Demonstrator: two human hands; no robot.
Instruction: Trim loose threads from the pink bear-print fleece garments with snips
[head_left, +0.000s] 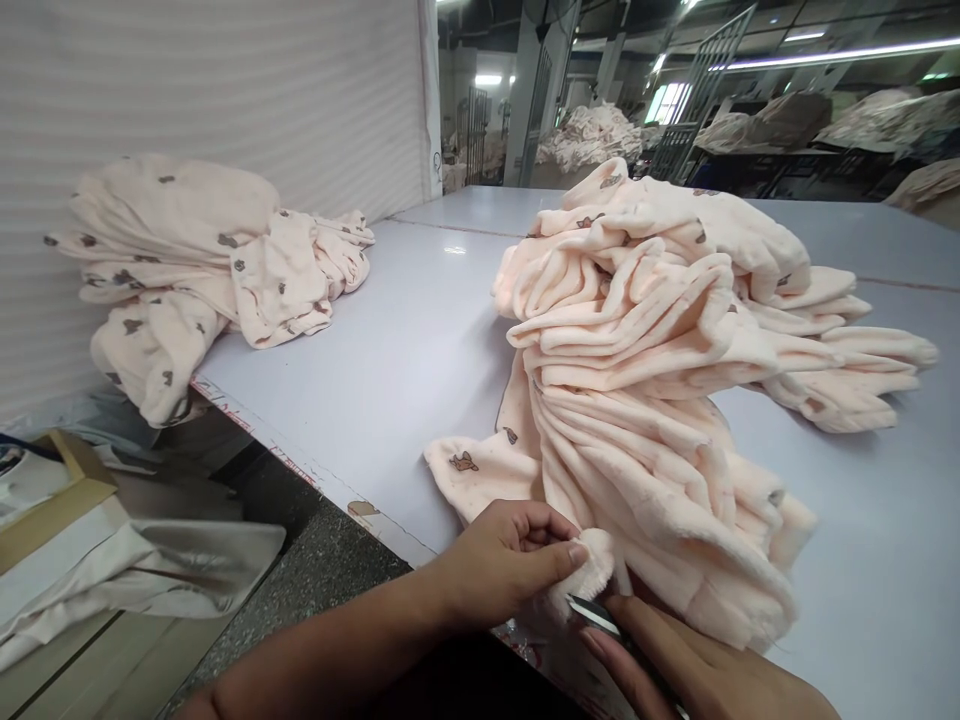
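Workroom strip lights glow far back, over distant heaps of light cloth, and a pale ribbed wall covering rises at my left. Before me stretches a long, glossy tabletop. Its biggest load is a tumbled pile of cream plush, sparsely printed with small brown figures, trailing down to the near edge. Well apart from it, a smaller printed bundle droops over the edge, and a tan box sits lower down. At the near edge, the left hand pinches a fuzzy corner of the plush between thumb and fingers. Just beside it, the right hand has its fingers closed around a slim metal-tipped tool — whether the tip touches the corner, I cannot tell.
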